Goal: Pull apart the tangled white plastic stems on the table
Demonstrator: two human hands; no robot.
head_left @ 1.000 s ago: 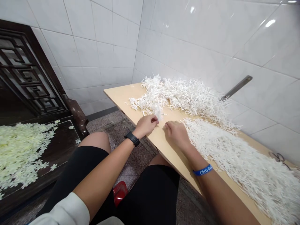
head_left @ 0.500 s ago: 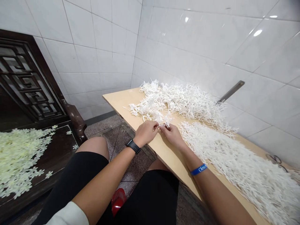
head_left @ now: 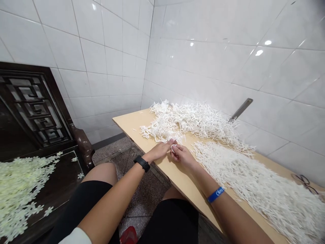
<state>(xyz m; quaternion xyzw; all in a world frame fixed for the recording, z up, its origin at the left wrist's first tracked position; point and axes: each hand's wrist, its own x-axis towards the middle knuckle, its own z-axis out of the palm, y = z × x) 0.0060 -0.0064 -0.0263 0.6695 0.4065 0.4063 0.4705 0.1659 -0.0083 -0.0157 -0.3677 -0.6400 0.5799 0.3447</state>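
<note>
My left hand [head_left: 161,150] lies at the near edge of a loose heap of white, thin-branched plastic pieces [head_left: 203,117]. Its fingers stretch forward against the white strands, with the tips partly hidden. Close beside it, my right hand [head_left: 183,155] is closed in a pinch. A small curved white strand piece [head_left: 173,147] shows between its thumb and fingers, just above the board. To the right of that hand, a second, flatter spread of white branched pieces [head_left: 254,179] covers much of the tabletop.
The pale wooden tabletop [head_left: 132,123] stands against tiled walls. A metal bar [head_left: 241,109] leans behind the heap, and dark-rimmed glasses [head_left: 304,183] lie at the far right. On the left, a dark carved wooden bench [head_left: 61,181] bears many pale yellow-white flower shapes [head_left: 22,183].
My view has tilted up. The left fingers have shifted from a pinch beside my right hand to reach forward at the heap. My right hand has turned, showing the curved strand piece in its pinch.
</note>
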